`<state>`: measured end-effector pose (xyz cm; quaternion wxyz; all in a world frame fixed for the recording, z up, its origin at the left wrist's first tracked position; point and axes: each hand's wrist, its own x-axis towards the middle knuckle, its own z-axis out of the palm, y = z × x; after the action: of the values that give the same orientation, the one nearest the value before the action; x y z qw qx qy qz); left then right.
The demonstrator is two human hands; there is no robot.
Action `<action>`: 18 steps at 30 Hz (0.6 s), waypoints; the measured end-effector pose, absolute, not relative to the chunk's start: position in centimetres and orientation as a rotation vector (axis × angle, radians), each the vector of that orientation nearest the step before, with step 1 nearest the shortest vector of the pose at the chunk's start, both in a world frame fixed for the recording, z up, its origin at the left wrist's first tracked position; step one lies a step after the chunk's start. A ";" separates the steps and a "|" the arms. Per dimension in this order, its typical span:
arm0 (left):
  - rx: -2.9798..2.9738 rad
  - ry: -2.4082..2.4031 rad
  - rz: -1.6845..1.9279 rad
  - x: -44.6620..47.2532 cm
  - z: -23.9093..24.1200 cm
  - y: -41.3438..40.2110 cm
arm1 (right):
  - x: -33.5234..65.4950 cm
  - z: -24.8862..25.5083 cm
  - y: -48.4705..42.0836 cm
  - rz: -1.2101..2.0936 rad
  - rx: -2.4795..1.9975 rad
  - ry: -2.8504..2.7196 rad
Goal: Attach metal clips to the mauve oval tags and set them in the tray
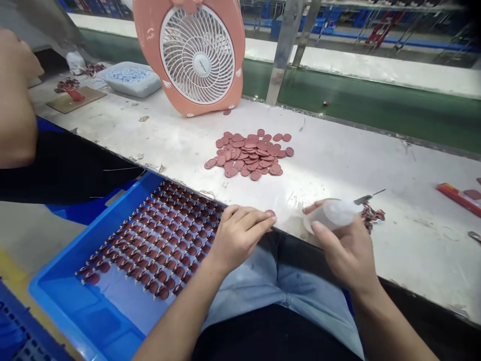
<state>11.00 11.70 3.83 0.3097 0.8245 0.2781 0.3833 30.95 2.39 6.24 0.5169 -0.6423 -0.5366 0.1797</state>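
Note:
At the table's front edge my left hand point(240, 233) has its fingers drawn together, pinching a small dark red oval piece point(269, 213) at the fingertips. My right hand point(349, 253) is wrapped round a translucent white squeeze bottle point(336, 211), which lies tilted with its thin metal needle tip pointing right, away from the piece. Beyond both hands, a loose pile of dark red oval pieces point(250, 154) is spread over the white table point(338, 160); some show small holes. A bundle of dark red bits point(370, 215) lies just past the bottle.
Below the table on the left, a blue tray point(48, 286) holds rows of assembled dark red pieces. A pink fan point(150, 35) stands at the back. A white tub point(131, 87) and another person's arm point(17, 100) are at left, a red box point(458, 198) at right.

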 end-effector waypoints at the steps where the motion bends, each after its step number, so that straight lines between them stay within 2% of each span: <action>1: 2.112 0.764 1.043 10.9 3.7 10.8 | 30.7 6.3 1.9 0.492 -1.471 -1.259; 3: 1.977 0.849 1.082 10.9 4.1 8.9 | 30.2 6.7 1.2 0.619 -1.353 -1.230; 5: 1.571 0.895 1.007 11.2 5.0 6.9 | 29.8 7.3 0.7 0.738 -1.276 -1.238; 8: 0.610 0.763 0.635 11.5 6.2 4.4 | 29.2 8.3 -0.1 0.957 -1.192 -1.300; 10: 0.290 0.673 0.465 11.4 6.3 3.1 | 28.7 8.8 -0.9 1.153 -1.172 -1.244; 13: 0.284 0.573 0.409 10.7 5.5 2.0 | 27.8 9.3 -1.9 1.395 -1.200 -1.025; 18: 0.395 0.460 0.256 9.7 4.0 1.7 | 26.8 9.7 -2.6 1.518 -1.385 -0.937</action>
<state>9.68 1.68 3.98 0.9463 0.1938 0.2261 0.1258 26.78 -2.58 9.67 0.4274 -0.5546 -0.3750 0.6076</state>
